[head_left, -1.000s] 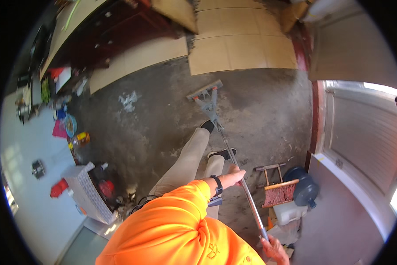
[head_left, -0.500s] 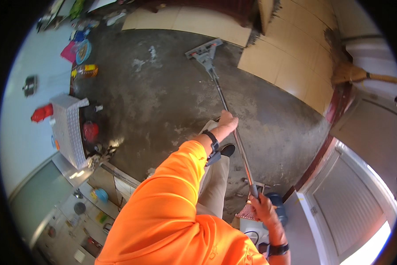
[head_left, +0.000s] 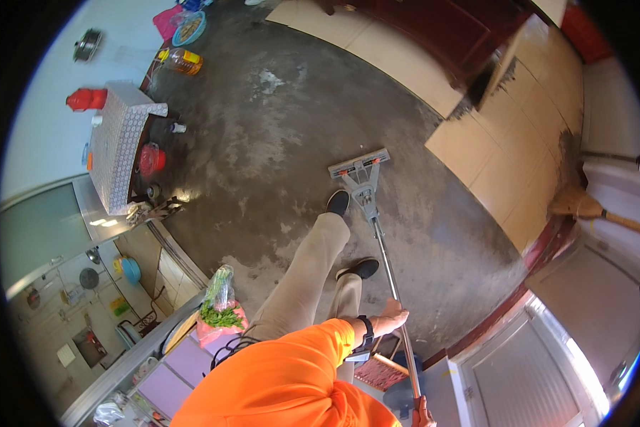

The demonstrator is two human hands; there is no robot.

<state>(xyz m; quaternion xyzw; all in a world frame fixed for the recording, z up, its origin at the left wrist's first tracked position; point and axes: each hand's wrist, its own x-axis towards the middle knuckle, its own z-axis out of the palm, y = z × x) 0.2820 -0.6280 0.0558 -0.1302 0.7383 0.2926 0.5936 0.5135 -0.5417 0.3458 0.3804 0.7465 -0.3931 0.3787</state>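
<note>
My left hand [head_left: 391, 317] is wrapped round the metal pole of a mop [head_left: 387, 263], partway down its length. Lower in the picture, my right hand [head_left: 424, 415] closes on the mop's handle end, partly cut off by the lower rim. The mop's wide grey head [head_left: 363, 165], with orange bits on it, rests on the dark, patchy floor [head_left: 263, 156] just ahead of my shoes. Whether its underside is wet cannot be seen.
Beige floor boards [head_left: 491, 156] border the dark floor at far right. A broom [head_left: 580, 203] stands by the right wall near a grey door [head_left: 526, 363]. At left are a cloth-covered table [head_left: 117, 153], an oil bottle [head_left: 185, 61], a blue basin [head_left: 190, 30] and bagged greens [head_left: 220, 317].
The mop head has been drawn back from the far boards to close before my feet. Both hands have moved down and nearer my body, still on the pole. A step shows both shoes.
</note>
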